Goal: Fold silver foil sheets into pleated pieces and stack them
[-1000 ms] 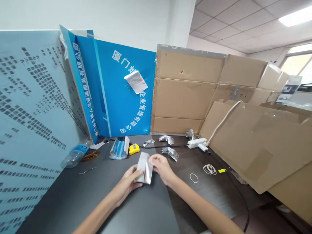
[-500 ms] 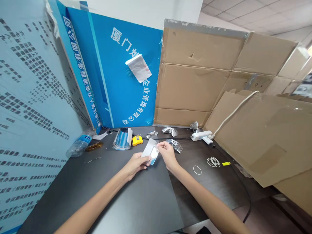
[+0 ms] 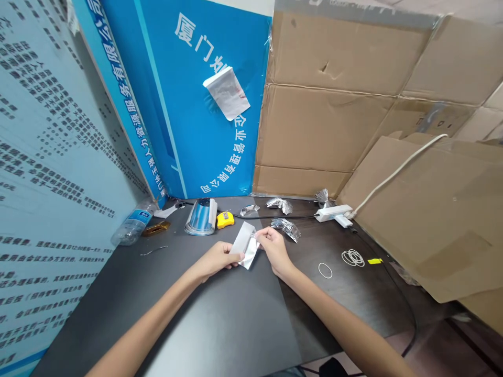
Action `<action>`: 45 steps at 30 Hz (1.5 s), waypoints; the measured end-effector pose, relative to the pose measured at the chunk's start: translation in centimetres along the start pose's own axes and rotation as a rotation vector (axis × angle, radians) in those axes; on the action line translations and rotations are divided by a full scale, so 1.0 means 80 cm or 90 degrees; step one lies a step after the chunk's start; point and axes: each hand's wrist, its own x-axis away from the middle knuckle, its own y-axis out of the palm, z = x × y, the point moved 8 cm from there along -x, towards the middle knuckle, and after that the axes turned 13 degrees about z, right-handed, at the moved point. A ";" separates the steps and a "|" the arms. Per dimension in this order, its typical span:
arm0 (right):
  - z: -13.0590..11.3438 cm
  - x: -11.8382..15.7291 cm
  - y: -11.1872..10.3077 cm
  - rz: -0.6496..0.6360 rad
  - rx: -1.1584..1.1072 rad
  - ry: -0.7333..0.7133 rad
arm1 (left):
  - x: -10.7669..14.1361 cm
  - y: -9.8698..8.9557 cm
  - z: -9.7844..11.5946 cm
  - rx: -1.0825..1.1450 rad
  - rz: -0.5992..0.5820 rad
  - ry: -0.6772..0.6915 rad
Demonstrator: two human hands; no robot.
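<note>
My left hand (image 3: 220,258) pinches a small folded piece of shiny silver film (image 3: 249,256) by its lower left side, thumb on top. A flat pale grey strip (image 3: 240,236) forms the left part of this piece. My right hand (image 3: 274,250) is closed, thumb and fingertips pressed on the film's upper right edge. Both hands are above the dark table, close together. Fanned bundles of silver strips (image 3: 286,229) lie just beyond my right hand. A yellow tape measure (image 3: 225,220) and a blue-silver curled sheet (image 3: 201,217) stand beyond my left hand.
A plastic bottle (image 3: 135,222) and a brown tape roll (image 3: 156,229) lie at the left. White rubber bands (image 3: 352,257) and a power strip (image 3: 334,212) with cables are at the right. Blue board (image 3: 204,146) and cardboard (image 3: 310,131) wall in the back.
The film between my hands has turned, its face now silver where blue showed before. Both hands keep their hold. The whole view has shifted slightly closer and downward.
</note>
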 end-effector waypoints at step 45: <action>0.013 0.042 0.026 -0.187 0.069 -0.073 | 0.010 -0.002 -0.011 0.277 0.007 -0.067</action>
